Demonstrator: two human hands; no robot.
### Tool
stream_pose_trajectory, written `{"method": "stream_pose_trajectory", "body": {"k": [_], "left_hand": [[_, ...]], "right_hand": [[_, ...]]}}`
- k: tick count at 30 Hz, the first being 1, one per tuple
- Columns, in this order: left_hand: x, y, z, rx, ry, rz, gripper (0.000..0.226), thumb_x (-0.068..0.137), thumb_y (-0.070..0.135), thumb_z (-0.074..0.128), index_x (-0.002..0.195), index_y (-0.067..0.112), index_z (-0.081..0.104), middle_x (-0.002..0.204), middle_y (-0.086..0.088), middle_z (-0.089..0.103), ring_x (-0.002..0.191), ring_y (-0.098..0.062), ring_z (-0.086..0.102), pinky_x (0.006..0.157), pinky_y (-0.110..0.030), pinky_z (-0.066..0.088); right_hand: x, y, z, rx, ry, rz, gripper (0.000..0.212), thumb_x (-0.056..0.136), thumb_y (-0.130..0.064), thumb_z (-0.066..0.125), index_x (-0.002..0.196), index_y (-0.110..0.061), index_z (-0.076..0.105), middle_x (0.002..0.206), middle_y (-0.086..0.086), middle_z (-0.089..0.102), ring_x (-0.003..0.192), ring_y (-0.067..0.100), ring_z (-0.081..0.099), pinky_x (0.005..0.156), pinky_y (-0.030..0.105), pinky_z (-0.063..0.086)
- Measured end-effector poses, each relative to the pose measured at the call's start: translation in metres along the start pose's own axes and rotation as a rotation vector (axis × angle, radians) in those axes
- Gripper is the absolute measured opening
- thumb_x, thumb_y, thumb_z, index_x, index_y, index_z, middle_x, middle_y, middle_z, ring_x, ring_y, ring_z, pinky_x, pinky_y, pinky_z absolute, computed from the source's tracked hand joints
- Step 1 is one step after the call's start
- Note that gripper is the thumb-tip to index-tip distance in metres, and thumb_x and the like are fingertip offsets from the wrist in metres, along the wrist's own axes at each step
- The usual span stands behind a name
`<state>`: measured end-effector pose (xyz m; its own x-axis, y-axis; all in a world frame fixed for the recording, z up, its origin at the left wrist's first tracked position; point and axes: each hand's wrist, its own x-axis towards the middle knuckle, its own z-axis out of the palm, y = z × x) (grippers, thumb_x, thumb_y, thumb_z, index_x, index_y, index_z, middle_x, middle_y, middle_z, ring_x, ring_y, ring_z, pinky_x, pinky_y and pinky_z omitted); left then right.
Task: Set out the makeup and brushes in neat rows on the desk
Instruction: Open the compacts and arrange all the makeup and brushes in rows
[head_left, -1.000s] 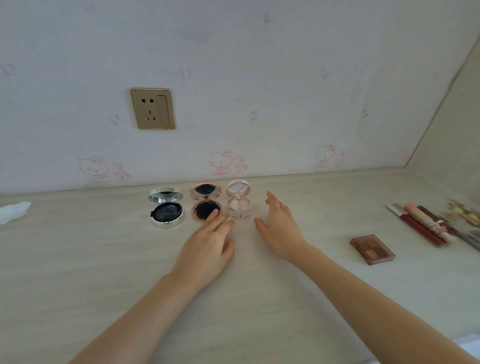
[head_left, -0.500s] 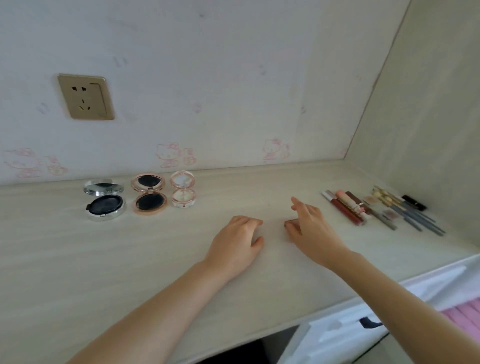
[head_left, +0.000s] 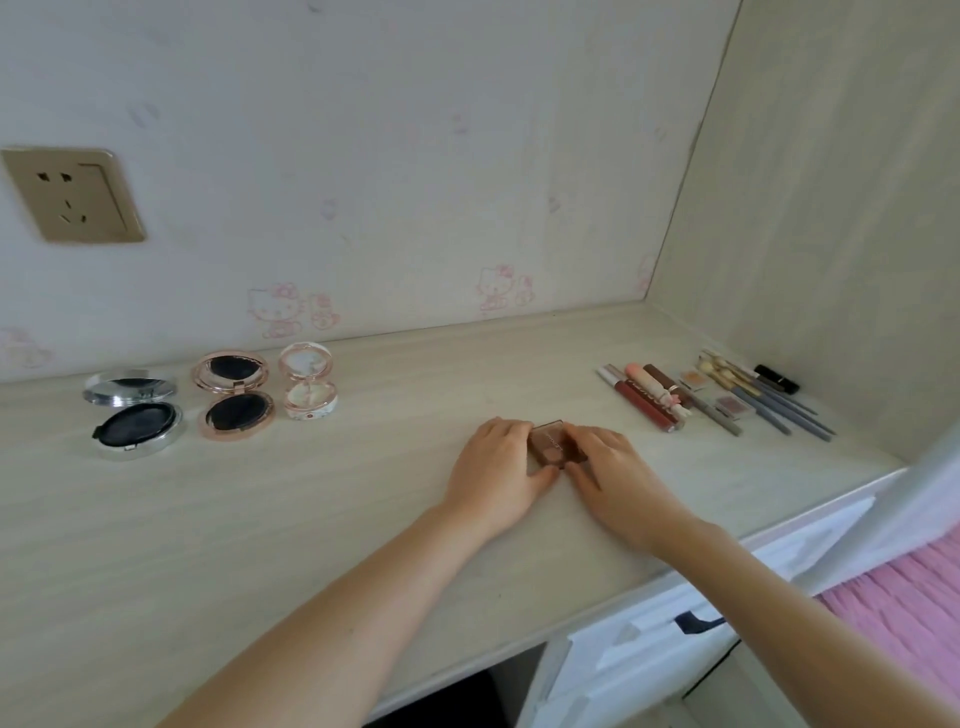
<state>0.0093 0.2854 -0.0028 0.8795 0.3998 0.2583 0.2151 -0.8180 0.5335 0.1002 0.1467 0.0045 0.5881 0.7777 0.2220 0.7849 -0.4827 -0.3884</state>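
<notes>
Both your hands, left (head_left: 496, 467) and right (head_left: 613, 475), pinch the small brown square palette (head_left: 551, 442) on the pale wooden desk (head_left: 260, 519); uneven pressure could flip it.

Looks like a home bedroom – cartoon-cat wallpaper (head_left: 488, 197) behind the desk (head_left: 260, 519), pink bedding (head_left: 904, 608) beside it.

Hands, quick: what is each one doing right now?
Left hand: fingers grip the small brown palette.
Right hand: fingers grip the same palette's other side.

Gold wall socket (head_left: 72, 196), cat-print wallpaper (head_left: 291, 312), white drawer w/ dark handle (head_left: 693, 621).
</notes>
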Motion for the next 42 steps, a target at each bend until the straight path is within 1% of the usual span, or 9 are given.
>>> {"method": "stream_pose_trajectory", "body": {"k": [9,15,18,21,23,25,28,32,42], "left_hand": [[-0.001,-0.005,-0.022,-0.376,-0.042,-0.205,0.053,0.081,0.039,0.069,0.129,0.020,0.054,0.128,0.005,0.056,0.121,-0.010,0.048,0.093,-0.017,0.033],[-0.015,-0.006,-0.048,-0.902,0.055,-0.330,0.053,0.079,0.036,0.074,0.126,0.024,0.053,0.110,0.008,0.064,0.104,0.000,0.060,0.088,-0.018,0.046],[-0.024,-0.010,-0.062,-1.154,0.109,-0.424,0.048,0.081,0.033,0.073,0.122,0.018,0.052,0.108,-0.005,0.069,0.101,-0.016,0.067,0.097,-0.035,0.050],[-0.035,-0.015,-0.078,-1.300,0.087,-0.430,0.047,0.087,0.029,0.068,0.116,-0.004,0.053,0.095,-0.011,0.067,0.098,-0.034,0.068,0.086,-0.036,0.055],[-0.047,-0.021,-0.089,-1.337,0.031,-0.397,0.047,0.090,0.033,0.064,0.109,-0.009,0.055,0.089,-0.014,0.062,0.097,-0.036,0.067,0.076,-0.031,0.055],[-0.059,-0.030,-0.100,-1.336,-0.027,-0.354,0.048,0.091,0.039,0.060,0.101,-0.007,0.058,0.090,-0.017,0.062,0.095,-0.032,0.067,0.080,-0.034,0.055],[-0.075,-0.045,-0.116,-1.318,-0.056,-0.332,0.051,0.091,0.044,0.056,0.102,-0.006,0.060,0.093,-0.017,0.064,0.093,-0.028,0.064,0.090,-0.040,0.051],[-0.095,-0.061,-0.134,-1.343,-0.043,-0.366,0.051,0.090,0.045,0.058,0.107,-0.002,0.065,0.096,-0.018,0.068,0.090,-0.027,0.067,0.076,-0.031,0.055],[-0.143,-0.105,-0.170,-1.401,0.029,-0.493,0.050,0.074,0.046,0.069,0.098,0.003,0.074,0.103,-0.021,0.070,0.099,-0.032,0.069,0.073,-0.030,0.056]], "right_hand": [[0.000,-0.012,0.005,0.120,0.089,-0.020,0.031,0.097,-0.024,0.050,0.128,-0.023,0.056,0.119,-0.003,0.061,0.114,0.019,0.049,0.092,0.020,0.032],[-0.003,-0.044,0.001,0.184,0.138,-0.060,0.029,0.094,-0.026,0.057,0.123,-0.024,0.059,0.109,-0.009,0.063,0.107,0.012,0.052,0.086,0.016,0.034],[-0.005,-0.067,-0.002,0.163,0.139,-0.127,0.031,0.092,-0.025,0.060,0.122,-0.024,0.060,0.105,-0.013,0.062,0.106,0.009,0.050,0.085,0.016,0.036],[-0.008,-0.094,-0.006,0.126,0.201,-0.172,0.020,0.089,-0.030,0.063,0.108,-0.024,0.066,0.092,-0.015,0.063,0.094,0.008,0.054,0.077,0.025,0.046],[-0.011,-0.111,-0.009,0.087,0.236,-0.193,0.019,0.086,-0.037,0.065,0.101,-0.025,0.068,0.086,-0.017,0.061,0.087,0.008,0.054,0.069,0.029,0.049],[-0.011,-0.124,-0.008,0.056,0.247,-0.218,0.026,0.084,-0.041,0.067,0.105,-0.025,0.066,0.089,-0.015,0.059,0.088,0.009,0.053,0.069,0.029,0.049],[-0.008,-0.143,-0.002,0.078,0.185,-0.257,0.051,0.082,-0.043,0.067,0.128,-0.025,0.054,0.113,-0.012,0.053,0.105,0.010,0.048,0.083,0.025,0.047],[-0.002,-0.171,0.008,0.118,0.078,-0.338,0.074,0.080,-0.044,0.067,0.144,-0.026,0.036,0.134,-0.012,0.041,0.119,0.009,0.037,0.095,0.016,0.035],[0.004,-0.230,0.023,0.255,-0.039,-0.485,0.060,0.070,-0.047,0.078,0.123,-0.027,0.057,0.108,-0.015,0.057,0.100,0.005,0.054,0.088,0.026,0.046]]}}
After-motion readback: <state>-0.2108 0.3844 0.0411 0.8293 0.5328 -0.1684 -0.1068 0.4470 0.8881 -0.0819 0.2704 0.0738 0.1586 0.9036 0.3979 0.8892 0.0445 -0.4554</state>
